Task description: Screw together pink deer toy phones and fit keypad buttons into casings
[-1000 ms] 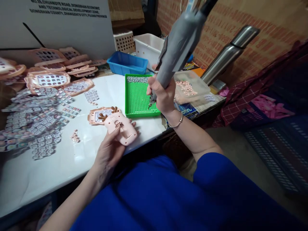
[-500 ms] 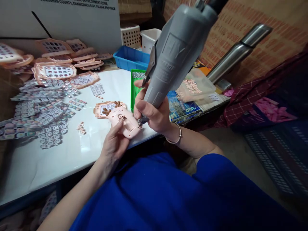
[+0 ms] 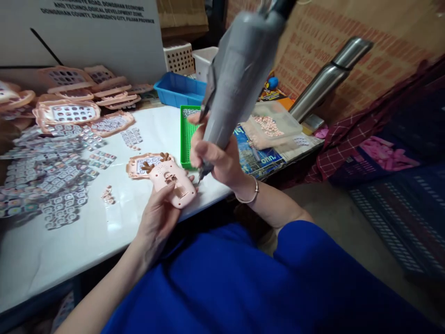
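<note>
Gripping grey electric screwdriver (image 3: 236, 79) in right hand (image 3: 224, 160); clasping pink antlered toy casing (image 3: 181, 180) in left hand (image 3: 158, 213), near front-left corner of green perforated tray (image 3: 187, 134). Judged light, stiff, slightly slippery; best held by side edges, clear of antlers (image 3: 148, 167).

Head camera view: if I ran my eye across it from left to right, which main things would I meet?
Heap of patterned sheets → pink casing with brown antlers → grey handheld tool → steel flask → bright pink pieces
</note>
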The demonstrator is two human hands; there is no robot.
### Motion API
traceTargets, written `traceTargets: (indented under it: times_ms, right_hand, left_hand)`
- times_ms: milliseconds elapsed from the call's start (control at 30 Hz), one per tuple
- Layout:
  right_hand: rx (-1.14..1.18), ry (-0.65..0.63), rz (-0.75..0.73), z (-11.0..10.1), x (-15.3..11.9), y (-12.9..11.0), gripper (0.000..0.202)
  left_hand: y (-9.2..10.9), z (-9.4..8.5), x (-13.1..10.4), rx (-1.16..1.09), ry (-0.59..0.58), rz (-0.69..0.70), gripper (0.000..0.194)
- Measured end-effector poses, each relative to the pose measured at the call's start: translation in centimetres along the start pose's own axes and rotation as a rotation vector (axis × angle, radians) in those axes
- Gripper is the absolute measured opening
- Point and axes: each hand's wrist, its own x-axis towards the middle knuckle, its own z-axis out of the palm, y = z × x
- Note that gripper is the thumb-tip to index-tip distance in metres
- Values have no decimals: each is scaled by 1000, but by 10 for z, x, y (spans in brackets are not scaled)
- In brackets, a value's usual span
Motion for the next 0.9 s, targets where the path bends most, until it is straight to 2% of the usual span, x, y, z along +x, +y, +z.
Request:
traceTargets:
  times_ms: [100, 167, 267, 367, 567, 733, 833, 900]
  right_hand:
    - [-181, 190, -104, -23, 15, 0, 54]
    - [-241, 269, -142, -37, 23, 6, 55]
    - [-249, 334, -146, -53, 29, 22, 52]
    - [-246, 362, -142, -58, 29, 33, 54]
    - [-326, 374, -46, -59, 29, 40, 57]
    - [-304, 366, -130, -55, 32, 29, 59]
    - [-219, 338, -189, -39, 31, 11, 53]
    - [-97, 277, -217, -21, 25, 0, 41]
  left_hand:
    - [0, -1, -1, 16, -8, -3, 46]
    - [0, -2, -1, 25, -6, -4, 45]
    - [0, -2, 0, 20, -2, -9, 44]
    - [0, -1, 0, 26, 0, -10, 45]
    - [0, 0, 0, 30, 14, -17, 48]
    - [-1, -1, 1, 3, 5, -5, 44]
    - [-2, -2, 2, -16, -12, -6, 43]
    - [-2, -2, 2, -28, -3, -12, 43]
